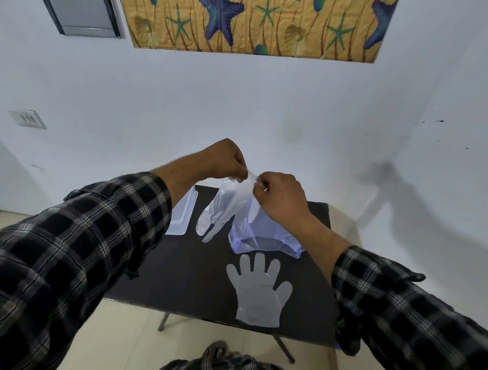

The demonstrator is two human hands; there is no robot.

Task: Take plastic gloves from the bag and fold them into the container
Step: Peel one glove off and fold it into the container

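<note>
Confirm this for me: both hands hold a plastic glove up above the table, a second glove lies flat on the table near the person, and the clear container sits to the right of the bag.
One detail is wrong. The head view shows the clear container to the left of the bag, not the right. The rest holds: the left hand and right hand hold a plastic glove above the table, and a second glove lies flat near the person.

Black-and-white plaid sleeves (pixel 77 251) — seemingly flannel

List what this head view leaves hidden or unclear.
- Container: the left forearm covers most of it, so its contents cannot be seen.
- Bag: the right wrist and the hanging glove cover part of it; gloves left inside cannot be counted.
- Held glove: one or several stuck layers, too clear to tell.
- Fingers of the left hand and right hand: curled away, pinch points hidden.
</note>
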